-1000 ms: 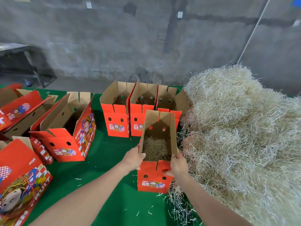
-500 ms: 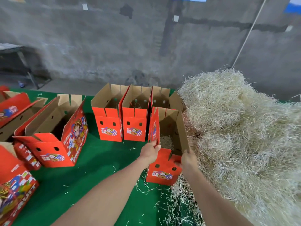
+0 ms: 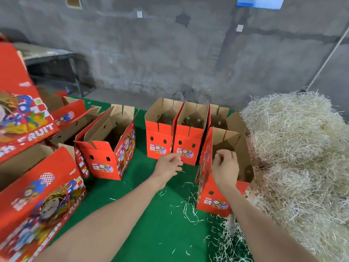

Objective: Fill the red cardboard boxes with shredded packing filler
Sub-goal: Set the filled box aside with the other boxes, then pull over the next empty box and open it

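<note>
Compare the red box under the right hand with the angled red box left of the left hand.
The right-hand box stands against the filler pile; the angled box stands apart from it on the green cloth. The right hand hovers over the first; no hand is at the angled one. Both stand upright, flaps open.
</note>
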